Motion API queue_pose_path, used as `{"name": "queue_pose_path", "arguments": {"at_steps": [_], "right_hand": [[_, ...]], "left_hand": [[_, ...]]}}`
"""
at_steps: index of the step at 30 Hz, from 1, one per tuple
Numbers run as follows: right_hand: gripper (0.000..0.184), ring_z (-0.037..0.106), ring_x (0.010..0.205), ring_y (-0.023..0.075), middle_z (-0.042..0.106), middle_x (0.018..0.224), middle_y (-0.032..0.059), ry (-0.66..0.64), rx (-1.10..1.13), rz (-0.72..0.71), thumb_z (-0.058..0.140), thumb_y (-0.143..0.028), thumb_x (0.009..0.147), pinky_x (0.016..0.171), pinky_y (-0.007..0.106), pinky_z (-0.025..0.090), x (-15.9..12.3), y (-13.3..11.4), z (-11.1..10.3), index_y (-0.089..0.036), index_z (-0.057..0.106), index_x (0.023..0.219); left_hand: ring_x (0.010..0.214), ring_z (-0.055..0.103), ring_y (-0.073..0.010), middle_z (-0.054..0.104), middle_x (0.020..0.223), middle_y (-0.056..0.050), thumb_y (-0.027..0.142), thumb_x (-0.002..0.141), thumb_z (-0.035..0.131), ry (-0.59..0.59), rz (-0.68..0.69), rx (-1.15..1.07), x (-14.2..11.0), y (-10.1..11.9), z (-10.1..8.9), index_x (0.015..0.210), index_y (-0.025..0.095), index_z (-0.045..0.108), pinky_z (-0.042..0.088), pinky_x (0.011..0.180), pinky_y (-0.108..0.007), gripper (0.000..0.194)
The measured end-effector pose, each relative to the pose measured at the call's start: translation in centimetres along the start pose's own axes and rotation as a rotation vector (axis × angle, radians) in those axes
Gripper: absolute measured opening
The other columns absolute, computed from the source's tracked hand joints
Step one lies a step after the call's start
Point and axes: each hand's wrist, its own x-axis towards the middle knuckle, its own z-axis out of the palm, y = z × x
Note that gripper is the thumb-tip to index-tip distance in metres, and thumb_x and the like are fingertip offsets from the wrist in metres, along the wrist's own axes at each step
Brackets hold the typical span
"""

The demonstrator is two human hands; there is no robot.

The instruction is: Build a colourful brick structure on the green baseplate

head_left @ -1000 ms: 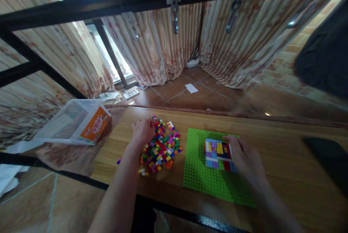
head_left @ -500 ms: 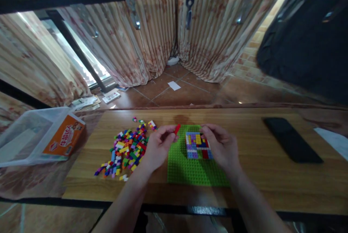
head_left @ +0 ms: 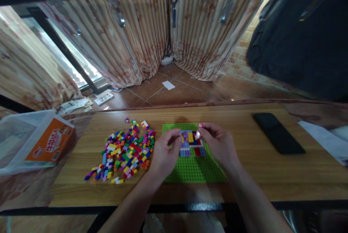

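Note:
A green studded baseplate lies on the table in front of me. On it stands a low build of toy bricks in purple, light blue, yellow, white and dark red. My left hand is at the build's left edge, thumb and fingers curled together; whatever is between them is hidden. Over the build's right side, my right hand has its thumb and forefinger bent towards each other. Small pale and pink spots show at those fingertips, too blurred to name. A heap of loose bricks spreads left of my left hand.
A clear plastic box with an orange label is at the far left. A black phone-like slab lies on the wooden table at right, with white paper beyond it. Striped curtains hang behind.
The red brick in my left hand has gone from sight, and that hand has moved to the build's left edge. My right fingers have parted slightly. The whole view has shifted sideways.

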Motion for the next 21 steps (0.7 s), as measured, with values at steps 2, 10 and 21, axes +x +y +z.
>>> {"name": "queue_pose_path", "arguments": {"at_steps": [2, 10, 21], "right_hand": [[0.027, 0.066, 0.065, 0.0163, 0.074, 0.074, 0.0032, 0.025, -0.074, 0.048, 0.068, -0.04, 0.074, 0.061, 0.028, 0.051, 0.7, 0.3, -1.2, -0.018, 0.074, 0.089], [0.032, 0.068, 0.067, 0.0189, 0.074, 0.073, 0.0029, -0.067, -0.387, 0.046, 0.064, -0.035, 0.078, 0.063, 0.03, 0.051, 0.9, 0.8, -0.9, -0.018, 0.073, 0.103], [0.027, 0.071, 0.076, 0.0211, 0.078, 0.087, 0.0058, -0.114, -0.581, -0.091, 0.056, -0.037, 0.087, 0.073, 0.034, 0.053, 0.4, 0.5, -0.4, -0.022, 0.075, 0.099]], "left_hand": [[0.081, 0.067, -0.0146, 0.07, 0.092, -0.005, 0.022, 0.088, 0.059, 0.057, -0.019, 0.071, 0.4, -0.3, -0.5, 0.108, 0.017, 0.067, 0.055, 0.077, -0.027, 0.022], [0.081, 0.066, -0.0163, 0.07, 0.094, -0.007, 0.017, 0.083, 0.059, 0.006, -0.118, 0.236, 0.9, -1.1, -0.7, 0.109, 0.015, 0.066, 0.055, 0.075, -0.03, 0.027], [0.078, 0.065, -0.0145, 0.069, 0.096, -0.005, 0.012, 0.083, 0.059, -0.046, -0.071, 0.298, 0.8, -0.8, -0.6, 0.108, 0.017, 0.067, 0.054, 0.074, -0.028, 0.026]]}}
